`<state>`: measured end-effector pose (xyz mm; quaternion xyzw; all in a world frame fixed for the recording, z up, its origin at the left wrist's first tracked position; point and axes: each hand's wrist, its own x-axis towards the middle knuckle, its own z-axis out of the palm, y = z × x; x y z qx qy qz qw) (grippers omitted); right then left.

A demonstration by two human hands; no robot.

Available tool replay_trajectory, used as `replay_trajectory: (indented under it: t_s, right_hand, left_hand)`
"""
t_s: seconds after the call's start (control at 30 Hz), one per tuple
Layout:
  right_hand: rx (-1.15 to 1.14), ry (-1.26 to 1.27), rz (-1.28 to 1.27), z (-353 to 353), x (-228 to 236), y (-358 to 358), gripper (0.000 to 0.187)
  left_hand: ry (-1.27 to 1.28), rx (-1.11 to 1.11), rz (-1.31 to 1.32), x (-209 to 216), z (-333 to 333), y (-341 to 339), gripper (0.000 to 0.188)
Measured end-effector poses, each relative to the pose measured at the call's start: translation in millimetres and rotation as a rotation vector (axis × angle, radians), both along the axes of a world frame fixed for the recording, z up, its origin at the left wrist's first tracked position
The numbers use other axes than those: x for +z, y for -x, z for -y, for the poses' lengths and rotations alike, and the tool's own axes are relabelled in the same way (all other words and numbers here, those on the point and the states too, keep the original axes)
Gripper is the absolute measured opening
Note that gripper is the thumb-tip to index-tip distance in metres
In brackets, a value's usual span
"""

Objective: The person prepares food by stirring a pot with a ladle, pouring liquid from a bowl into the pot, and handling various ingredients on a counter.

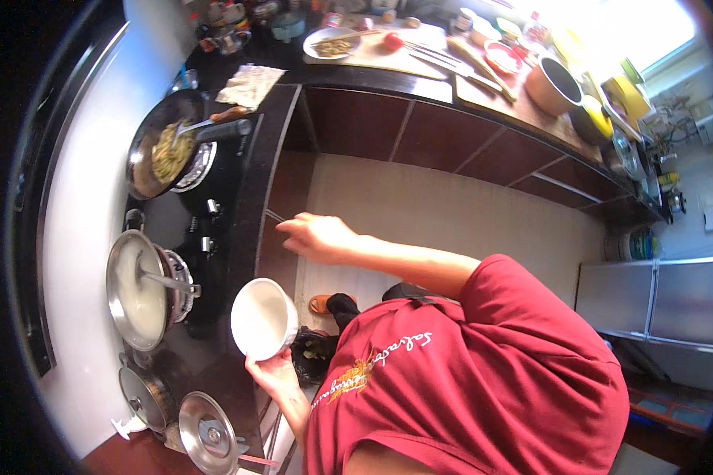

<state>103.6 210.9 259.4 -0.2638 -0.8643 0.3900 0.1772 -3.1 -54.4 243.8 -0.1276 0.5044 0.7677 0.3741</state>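
Note:
My left hand holds a white bowl from below, tilted so that its pale inside shows. No food can be made out in it. My right hand is in the air beyond the bowl, at the counter's front edge, with its fingers loosely apart and nothing in them. On the stove, nearest to both hands, stands a steel pot of whitish liquid. A metal ladle rests in it, its handle pointing toward me. Farther along, a dark wok holds yellowish-green chopped food and a wooden-ended spatula.
A lidded pan and a steel lid lie nearer on the counter. A cloth is beside the wok. The far counter carries a white plate of food, a knife and a large pot. A black-lined bin stands by my feet.

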Motion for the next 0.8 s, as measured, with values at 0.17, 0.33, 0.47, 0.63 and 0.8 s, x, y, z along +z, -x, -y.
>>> replay_trajectory:
  t_s: [0.17, 0.33, 0.47, 0.63, 0.8]
  right_hand:
    - [-0.259, 0.026, 0.311, -25.0, -10.8, -199.7, 0.035]
    - [-0.678, 0.124, 0.423, 15.2, -30.2, -388.1, 0.031]
    - [-0.929, 0.133, 0.45, 71.2, -51.6, -476.7, 0.032]
    - [-1.147, 0.434, 0.419, 111.6, -69.1, -496.4, 0.037]
    - [-1.148, 0.505, 0.437, 83.0, -61.0, -489.9, 0.038]
  left_hand:
    - [-0.277, -0.255, 0.1, -5.2, -67.3, -66.1, 0.064]
    - [-0.361, -0.635, 0.025, 0.9, -153.8, -138.6, 0.068]
    - [-0.411, -0.862, 0.028, 34.6, -228.3, -195.5, 0.068]
    - [-0.35, -1.016, 0.074, 28.2, -294.0, -246.4, 0.059]
    - [-0.314, -1.14, 0.105, 19.1, -352.0, -292.2, 0.055]
